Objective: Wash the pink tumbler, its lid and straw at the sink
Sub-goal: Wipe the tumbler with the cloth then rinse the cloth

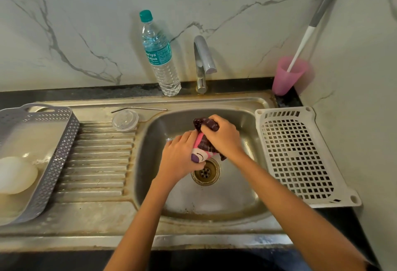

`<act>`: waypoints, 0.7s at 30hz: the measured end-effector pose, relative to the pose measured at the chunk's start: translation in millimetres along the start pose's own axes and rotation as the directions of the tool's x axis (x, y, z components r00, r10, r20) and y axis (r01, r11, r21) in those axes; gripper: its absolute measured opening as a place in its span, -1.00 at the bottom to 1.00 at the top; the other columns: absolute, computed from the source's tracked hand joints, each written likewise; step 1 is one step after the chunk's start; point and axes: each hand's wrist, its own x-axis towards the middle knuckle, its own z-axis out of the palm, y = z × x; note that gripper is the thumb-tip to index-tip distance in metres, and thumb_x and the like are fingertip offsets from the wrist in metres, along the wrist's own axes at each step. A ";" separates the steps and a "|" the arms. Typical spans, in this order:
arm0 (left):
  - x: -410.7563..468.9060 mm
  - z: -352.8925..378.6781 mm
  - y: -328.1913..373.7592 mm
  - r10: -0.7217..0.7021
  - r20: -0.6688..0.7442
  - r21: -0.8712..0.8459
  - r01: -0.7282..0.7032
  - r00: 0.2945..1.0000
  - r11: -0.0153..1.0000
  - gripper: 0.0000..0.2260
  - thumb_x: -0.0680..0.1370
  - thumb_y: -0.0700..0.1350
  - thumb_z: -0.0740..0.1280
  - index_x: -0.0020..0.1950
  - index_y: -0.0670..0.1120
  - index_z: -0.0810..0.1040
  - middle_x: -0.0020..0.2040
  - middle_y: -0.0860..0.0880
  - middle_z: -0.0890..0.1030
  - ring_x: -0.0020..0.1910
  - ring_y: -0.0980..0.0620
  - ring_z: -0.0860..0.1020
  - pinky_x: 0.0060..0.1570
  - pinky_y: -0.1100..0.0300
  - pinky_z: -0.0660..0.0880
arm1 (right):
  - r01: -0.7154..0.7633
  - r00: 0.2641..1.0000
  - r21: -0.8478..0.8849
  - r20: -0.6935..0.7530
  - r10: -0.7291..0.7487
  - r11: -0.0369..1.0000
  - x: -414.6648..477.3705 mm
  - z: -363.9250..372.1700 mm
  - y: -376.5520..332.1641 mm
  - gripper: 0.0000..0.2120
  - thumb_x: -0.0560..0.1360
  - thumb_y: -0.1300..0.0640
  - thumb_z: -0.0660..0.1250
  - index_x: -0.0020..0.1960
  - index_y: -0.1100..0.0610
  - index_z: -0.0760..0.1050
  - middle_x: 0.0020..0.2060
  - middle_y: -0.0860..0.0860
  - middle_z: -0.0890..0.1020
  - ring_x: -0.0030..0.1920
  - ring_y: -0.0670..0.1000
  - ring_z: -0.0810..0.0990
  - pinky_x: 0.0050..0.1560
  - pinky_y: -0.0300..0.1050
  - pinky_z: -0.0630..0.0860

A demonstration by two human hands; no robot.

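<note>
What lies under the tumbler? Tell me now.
The sink drain lies below the tumbler, which the left hand grips while the right hand presses a dark cloth round it. The drain's top edge is covered.

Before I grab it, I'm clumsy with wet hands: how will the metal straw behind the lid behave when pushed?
The metal straw looks thin and rigid, so likely light and stiff. Its bent end should stop it rolling far. On the steel sink ledge it may slide.
</note>
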 end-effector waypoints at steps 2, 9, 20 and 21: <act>-0.2 -1.9 -4.6 0.056 -0.027 0.056 -0.054 0.998 0.997 -0.19 0.24 0.24 0.54 0.39 -0.06 0.41 0.25 -0.01 0.58 0.12 -0.08 0.60 0.06 -0.02 0.52 | -0.151 0.981 0.186 0.148 0.124 0.971 8.2 -10.7 -2.4 -0.85 0.48 -0.10 0.34 -0.03 -0.05 0.56 -0.14 -0.07 0.64 -0.06 -0.02 0.60 0.00 -0.07 0.55; 1.0 -24.2 6.5 -0.219 0.022 -0.585 0.191 0.975 0.788 -0.19 0.22 0.19 0.53 0.41 0.18 0.29 0.26 0.20 0.43 0.14 0.19 0.49 0.03 0.32 0.46 | -0.504 0.864 0.799 0.469 0.183 0.328 7.8 -19.0 4.3 -0.70 0.53 0.05 0.36 0.19 0.18 0.55 -0.10 0.08 0.66 -0.13 0.01 0.65 -0.12 -0.13 0.57; 11.7 -15.2 26.6 -0.395 0.445 -0.894 0.425 0.804 -0.142 -0.53 0.50 -0.11 0.42 0.37 0.02 0.37 0.13 -0.08 0.63 -0.03 0.03 0.68 -0.15 0.10 0.62 | 0.291 0.956 0.507 -0.179 -0.232 0.811 -16.5 2.1 2.6 -0.73 0.53 0.22 0.36 0.22 0.11 0.53 0.13 -0.04 0.57 0.18 -0.15 0.53 0.23 -0.26 0.45; 9.9 -15.9 26.5 -0.358 0.461 -0.887 0.428 0.812 -0.173 -0.53 0.49 -0.07 0.43 0.36 0.02 0.38 0.13 -0.08 0.63 -0.02 0.03 0.68 -0.14 0.10 0.62 | 0.273 0.962 0.517 -0.168 -0.216 0.811 -12.8 -2.3 -0.5 -0.75 0.53 0.19 0.37 0.20 0.07 0.54 0.11 -0.05 0.58 0.15 -0.18 0.54 0.20 -0.27 0.47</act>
